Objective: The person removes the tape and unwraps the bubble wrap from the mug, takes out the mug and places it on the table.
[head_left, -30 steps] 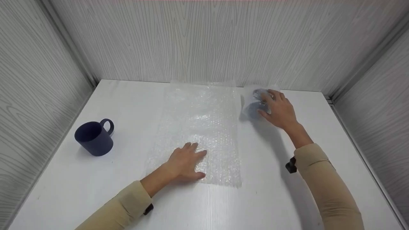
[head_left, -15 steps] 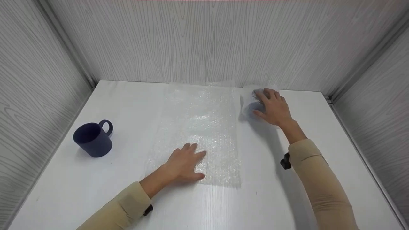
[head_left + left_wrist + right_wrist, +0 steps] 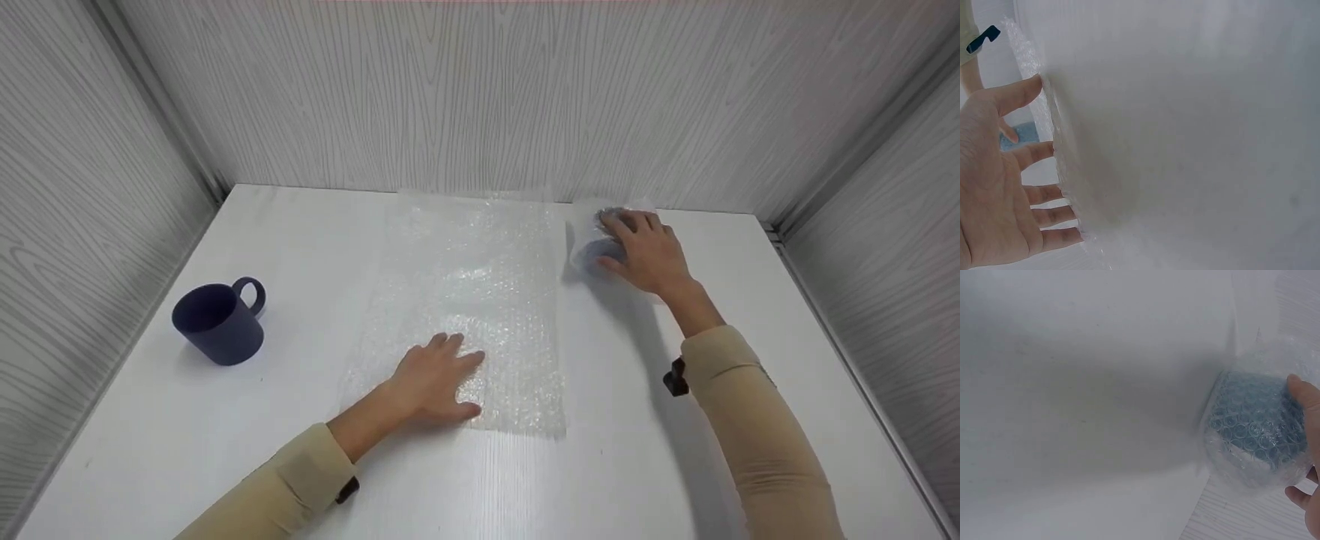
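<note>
A sheet of bubble wrap (image 3: 465,281) lies flat on the white table. My left hand (image 3: 435,381) rests on its near edge with the fingers spread; the left wrist view shows the fingertips (image 3: 1061,236) along that edge. At the back right stands a blue thing wrapped in bubble wrap (image 3: 1258,419); its kind is blurred by the wrap. My right hand (image 3: 646,251) grips it from the right, thumb on one side and fingers on the other. A dark blue mug (image 3: 229,334) stands at the left, its handle toward the back right.
Light wood-grain panels enclose the white table (image 3: 480,487) at the back (image 3: 480,97), left and right. The bubble wrap's far edge reaches the back panel. The wrapped thing stands close to that panel too.
My right hand has shifted slightly left, further over the wrapped blue thing. The left hand, the bubble wrap sheet and the mug stay where they were.
</note>
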Demonstrator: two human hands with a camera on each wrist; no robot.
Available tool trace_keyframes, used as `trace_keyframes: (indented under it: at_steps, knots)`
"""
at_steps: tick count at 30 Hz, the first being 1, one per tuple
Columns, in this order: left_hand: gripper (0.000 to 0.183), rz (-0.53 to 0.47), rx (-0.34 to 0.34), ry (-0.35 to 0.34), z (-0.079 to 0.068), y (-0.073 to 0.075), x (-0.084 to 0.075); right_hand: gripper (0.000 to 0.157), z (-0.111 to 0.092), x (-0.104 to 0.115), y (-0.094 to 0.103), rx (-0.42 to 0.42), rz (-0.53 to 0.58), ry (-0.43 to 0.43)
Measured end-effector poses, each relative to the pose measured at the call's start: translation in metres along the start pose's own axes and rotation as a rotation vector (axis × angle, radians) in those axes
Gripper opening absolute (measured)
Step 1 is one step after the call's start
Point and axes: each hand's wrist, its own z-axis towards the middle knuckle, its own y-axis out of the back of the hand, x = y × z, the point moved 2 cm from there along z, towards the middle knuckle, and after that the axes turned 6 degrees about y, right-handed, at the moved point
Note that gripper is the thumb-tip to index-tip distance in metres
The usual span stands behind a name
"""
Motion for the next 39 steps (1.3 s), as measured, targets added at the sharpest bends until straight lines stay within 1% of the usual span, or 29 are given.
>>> trace_keyframes:
  at_steps: [9, 15, 20, 27, 39]
  knots:
    - [0.079, -0.002, -0.018, -0.011, -0.001, 0.001, 0.000, 0.061, -0.005, -0.002, 0.005, 0.023, -0.021, 0.020]
    - [0.078, -0.018, -0.014, -0.006, -0.002, 0.001, 0.000, 0.057, -0.006, -0.002, 0.005, 0.030, -0.059, 0.061]
    - [0.079, -0.025, -0.010, -0.013, -0.002, -0.001, 0.001, 0.053, -0.013, -0.002, 0.007, 0.031, -0.077, 0.103]
    - [0.079, -0.013, -0.023, -0.013, -0.002, -0.001, 0.002, 0.050, -0.022, 0.001, 0.013, 0.029, -0.080, 0.134]
    - [0.079, -0.008, -0.008, -0.013, -0.001, -0.001, 0.002, 0.049, -0.031, 0.004, 0.015, 0.004, -0.094, 0.158]
